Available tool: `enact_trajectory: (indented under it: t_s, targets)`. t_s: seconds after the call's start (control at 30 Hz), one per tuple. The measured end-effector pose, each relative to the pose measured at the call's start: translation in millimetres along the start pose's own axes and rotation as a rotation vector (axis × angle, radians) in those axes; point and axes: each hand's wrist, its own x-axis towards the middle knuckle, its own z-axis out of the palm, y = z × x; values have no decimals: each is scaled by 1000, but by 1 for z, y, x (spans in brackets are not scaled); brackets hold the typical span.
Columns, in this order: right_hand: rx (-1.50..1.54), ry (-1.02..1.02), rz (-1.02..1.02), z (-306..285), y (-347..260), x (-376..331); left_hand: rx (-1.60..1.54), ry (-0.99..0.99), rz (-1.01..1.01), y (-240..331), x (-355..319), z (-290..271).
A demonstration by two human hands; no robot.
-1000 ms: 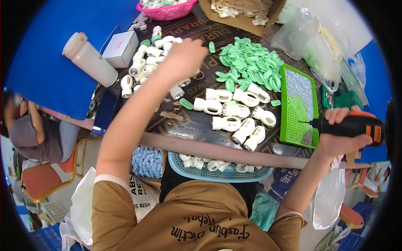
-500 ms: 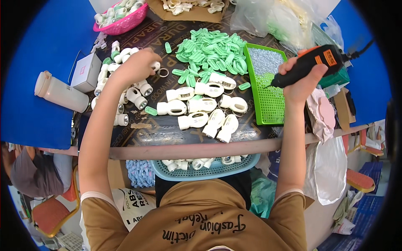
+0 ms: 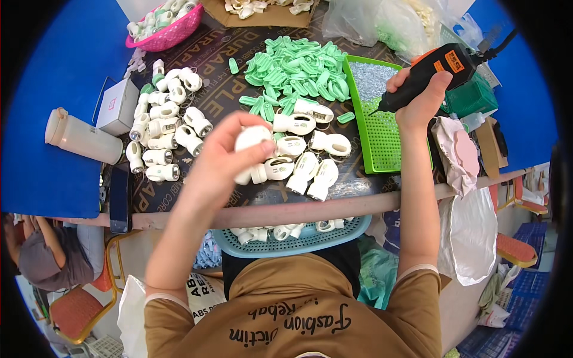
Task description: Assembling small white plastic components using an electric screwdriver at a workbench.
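Observation:
My left hand (image 3: 224,156) is raised over the table's near middle and closed around a white plastic housing (image 3: 250,140). My right hand (image 3: 421,98) grips a black and orange electric screwdriver (image 3: 433,70), its tip pointing down at the green screw tray (image 3: 382,134). Between the hands lie several white housings (image 3: 310,161) in loose rows. Behind them is a pile of green plastic pieces (image 3: 295,68). More white housings (image 3: 164,119) are grouped at the left.
A pink basket (image 3: 164,27) of parts sits far left, a white box (image 3: 116,104) and a white bottle (image 3: 80,136) left, a dark phone (image 3: 119,200) at the table edge. A teal basket (image 3: 292,235) rests on my lap. Another person (image 3: 45,256) sits lower left.
My left hand came back from the left group of housings toward the middle, now holding one. My right hand with the screwdriver moved from the table's right edge to over the green tray.

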Motion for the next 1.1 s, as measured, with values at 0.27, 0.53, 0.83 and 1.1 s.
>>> enact_trajectory:
  t_s: [0.27,0.53,0.83,1.1]
  targets:
    - [-40,-17,64,4,-4,2,-435,-45,-184,-43,-48,34]
    - [388,-371,204,48,-66,-15,-515,-87,-49,-61,-45,33]
    - [449,-513,310,117,-89,-61,-522,-122,-110,-59,-47,29]
    - [412,-564,296,129,-83,-67,-519,-114,-112,-58,-49,28]
